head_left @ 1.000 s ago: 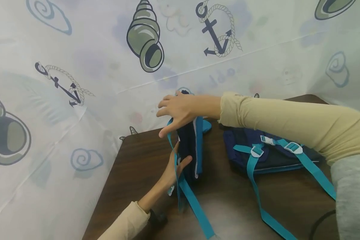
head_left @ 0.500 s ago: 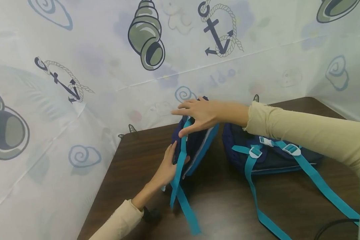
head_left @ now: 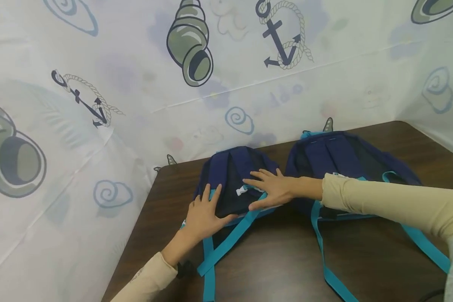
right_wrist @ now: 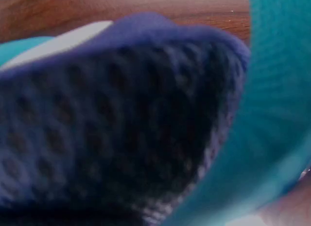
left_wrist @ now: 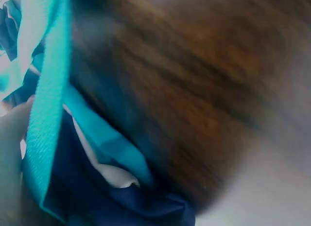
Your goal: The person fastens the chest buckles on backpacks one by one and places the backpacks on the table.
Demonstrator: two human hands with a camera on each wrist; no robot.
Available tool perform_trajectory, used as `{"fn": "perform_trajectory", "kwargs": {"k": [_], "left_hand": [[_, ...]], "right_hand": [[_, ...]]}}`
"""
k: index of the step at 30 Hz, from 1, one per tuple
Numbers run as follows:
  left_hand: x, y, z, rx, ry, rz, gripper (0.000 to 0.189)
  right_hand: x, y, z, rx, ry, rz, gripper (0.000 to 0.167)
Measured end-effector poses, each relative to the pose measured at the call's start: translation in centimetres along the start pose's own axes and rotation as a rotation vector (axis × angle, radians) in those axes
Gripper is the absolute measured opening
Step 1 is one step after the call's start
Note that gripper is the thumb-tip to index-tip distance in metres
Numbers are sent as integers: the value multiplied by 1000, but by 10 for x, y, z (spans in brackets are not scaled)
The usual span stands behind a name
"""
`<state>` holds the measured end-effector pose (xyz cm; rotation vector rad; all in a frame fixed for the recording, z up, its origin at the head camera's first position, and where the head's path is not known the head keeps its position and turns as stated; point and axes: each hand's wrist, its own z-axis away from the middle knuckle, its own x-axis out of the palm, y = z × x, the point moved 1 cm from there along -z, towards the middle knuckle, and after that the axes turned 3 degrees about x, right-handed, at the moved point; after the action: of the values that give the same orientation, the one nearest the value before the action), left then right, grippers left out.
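A navy backpack (head_left: 226,199) with teal edging lies on the table, its shoulder-strap side facing up. My left hand (head_left: 204,216) lies over its lower left part with the fingers spread. Over the lower right part is my right hand (head_left: 273,188), fingers also spread, near a white buckle (head_left: 242,191). Two teal webbing straps (head_left: 232,241) trail from the bag and cross in front of it. The left wrist view has a teal strap (left_wrist: 46,109) hanging before the navy fabric. Dark mesh padding (right_wrist: 97,114) fills much of the right wrist view beside another teal strap (right_wrist: 272,99).
A second, similar navy backpack (head_left: 336,155) lies to the right, partly behind my right forearm, with teal straps (head_left: 336,281) reaching toward the front. The brown wooden table (head_left: 279,260) backs onto a white printed curtain (head_left: 136,54). A small black object (head_left: 185,268) sits by my left wrist.
The left backpack has gone from standing edge-on to lying with its strap side up. My right hand has come down from its top; my left hand has turned palm-down over it.
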<state>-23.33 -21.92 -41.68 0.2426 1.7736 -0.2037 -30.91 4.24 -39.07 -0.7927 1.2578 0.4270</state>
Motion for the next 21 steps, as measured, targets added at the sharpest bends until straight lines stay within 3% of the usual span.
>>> {"fn": "perform_trajectory", "kwargs": {"k": [5, 8, 12, 17, 21], "left_hand": [[-4, -5, -1, 13, -59, 14, 111], [-12, -14, 2, -13, -61, 104, 108], [-27, -31, 11, -74, -27, 221, 102], [-38, -53, 29, -147, -56, 270, 100], [-43, -64, 41, -172, -83, 299, 87]], "right_hand": [[5, -1, 2, 19, -33, 26, 96], [-1, -6, 3, 37, -46, 23, 94], [-15, -14, -1, 40, 13, 33, 91], [-25, -22, -15, -48, 104, 98, 82], [-24, -26, -29, -138, 119, 147, 57]]}}
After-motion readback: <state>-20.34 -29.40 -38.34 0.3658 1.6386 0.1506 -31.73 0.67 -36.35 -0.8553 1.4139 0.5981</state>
